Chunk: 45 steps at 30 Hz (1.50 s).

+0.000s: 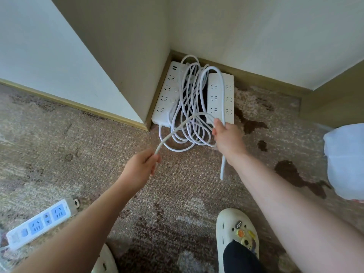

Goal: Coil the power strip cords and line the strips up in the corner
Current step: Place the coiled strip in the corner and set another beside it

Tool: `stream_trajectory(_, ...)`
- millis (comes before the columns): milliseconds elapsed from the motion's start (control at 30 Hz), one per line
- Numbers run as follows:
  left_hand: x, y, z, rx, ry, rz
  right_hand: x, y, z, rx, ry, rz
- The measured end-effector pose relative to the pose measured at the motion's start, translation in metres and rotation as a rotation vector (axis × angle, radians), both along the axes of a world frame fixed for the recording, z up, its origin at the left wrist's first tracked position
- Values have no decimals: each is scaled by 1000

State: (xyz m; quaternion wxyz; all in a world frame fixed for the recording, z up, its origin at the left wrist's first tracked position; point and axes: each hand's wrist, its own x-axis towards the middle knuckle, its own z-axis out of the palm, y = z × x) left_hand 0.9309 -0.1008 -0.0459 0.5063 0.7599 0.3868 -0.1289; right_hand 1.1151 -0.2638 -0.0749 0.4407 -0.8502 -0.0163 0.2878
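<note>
My left hand [140, 164] pinches a white cord [194, 107]; my right hand [226, 137] grips its loops — piled between two white power strips [167, 93] lying in the carpeted corner. A third strip [39, 223] lies well apart.

Two white plastic power strips [169, 93] [221, 98] lie side by side in the wall corner, the white looped cord [192, 107] between them; a third, blue-socketed strip [40, 223] lies well apart, near left.
</note>
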Motion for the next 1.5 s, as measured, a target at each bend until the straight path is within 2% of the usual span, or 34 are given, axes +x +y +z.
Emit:
stream_trajectory(100,32,-4,13,-347,-82,412,-16,3,-4,18,-27,206)
stream_trajectory(167,66,-5,25,-501,-165,567,-25,3,-5,15,-48,370)
stream_trajectory(233,97,-7,32,-438,-168,552,-30,2,-6,41,-75,436)
stream_trajectory(333,122,-13,29,-352,-95,536,-29,-5,-7,128,-39,363)
stream_trajectory(500,131,-22,13,-514,-29,675,-29,-9,-15,70,-4,419)
stream_trajectory(667,138,-32,16,-625,-88,727,-26,-3,-26,21,81,453)
stream_trajectory(767,140,-29,19,-571,-109,640,-26,-1,-26,28,117,398)
stream_trajectory(867,128,-26,16,-312,-91,531,-20,2,-23,-33,100,316)
stream_trajectory(933,114,-26,14,-216,-145,422,-14,7,-19,17,127,264)
stream_trajectory(1000,110,-29,13,-301,-190,318,-13,16,-14,64,147,277)
stream_trajectory(1067,121,-31,12,-422,-195,311,-20,23,-10,48,124,332)
stream_trajectory(1167,142,-26,10,-436,-129,420,-27,25,-8,-32,-32,462)
stream_trajectory(1300,157,-14,-3,-514,-154,451,-25,19,-9,-101,-266,524)
stream_trajectory(1433,176,-10,-6,-548,-125,410,-31,8,-11,-45,-263,516)
stream_trajectory(1500,184,-11,-6,-482,-91,367,-33,-1,-14,-38,-278,471)
